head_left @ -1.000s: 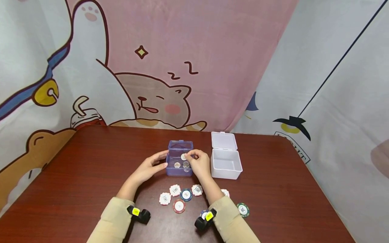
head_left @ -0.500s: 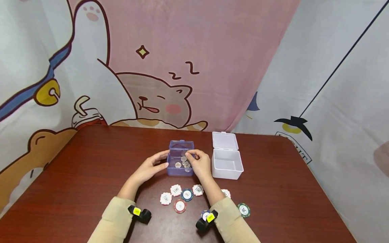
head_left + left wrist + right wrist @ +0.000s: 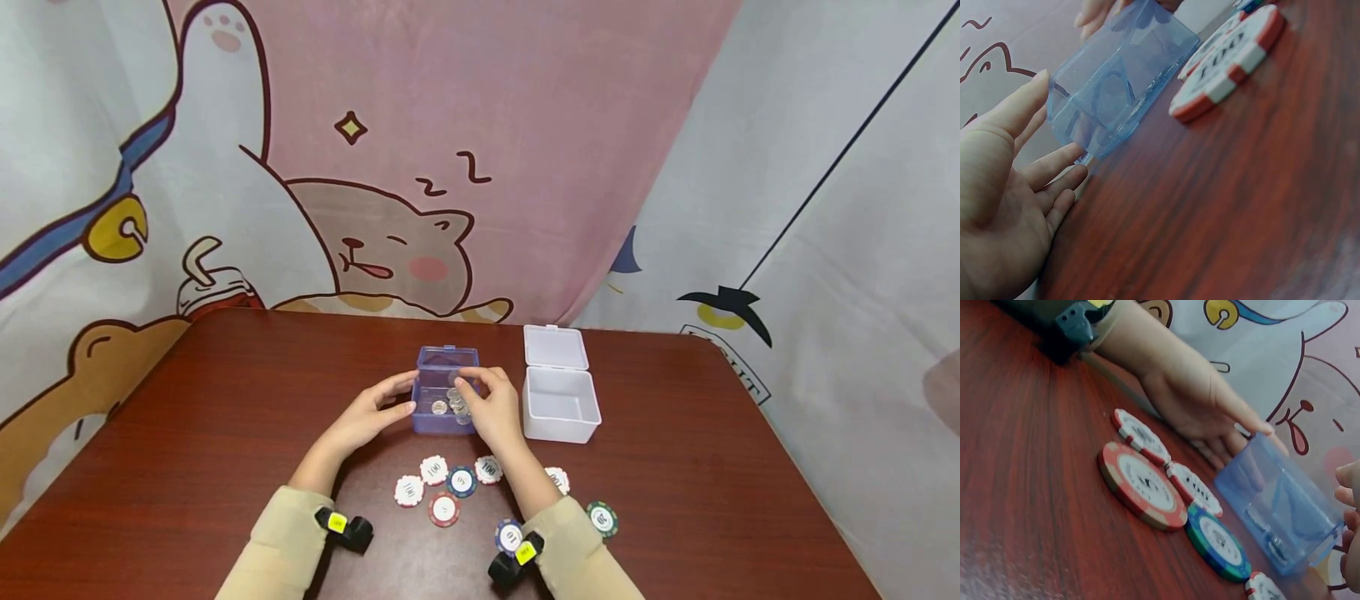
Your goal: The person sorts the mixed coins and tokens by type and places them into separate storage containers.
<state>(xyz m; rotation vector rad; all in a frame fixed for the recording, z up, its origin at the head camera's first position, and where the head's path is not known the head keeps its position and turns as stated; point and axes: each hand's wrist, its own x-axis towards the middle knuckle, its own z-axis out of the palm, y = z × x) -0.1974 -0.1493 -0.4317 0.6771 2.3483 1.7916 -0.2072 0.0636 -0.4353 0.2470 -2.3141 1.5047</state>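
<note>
A clear blue box [image 3: 431, 426] with its lid tipped back stands mid-table, several silver coins [image 3: 455, 402] inside, mostly toward the right. My left hand [image 3: 366, 417] touches the box's left side, thumb at the front corner and fingers farther back. In the left wrist view, the straight fingers of my left hand [image 3: 1013, 187] meet the end of the blue box [image 3: 1082, 69]. Over the right side of the box is my right hand [image 3: 495, 408], thumb and forefinger apart, nothing seen between them. The right wrist view shows only some fingertips [image 3: 1349, 494] of it.
Right of the blue box stands a white box [image 3: 558, 431], its lid folded back. Several poker chips lie in front, among them a red one [image 3: 444, 508], a blue one [image 3: 508, 536] and a green one [image 3: 602, 518]. A patterned curtain [image 3: 585, 125] hangs behind the table.
The coin at my right fingertips has left them, and the coins in the box have shifted into a loose cluster at the right. My right thumb and forefinger have parted; my left hand stays put.
</note>
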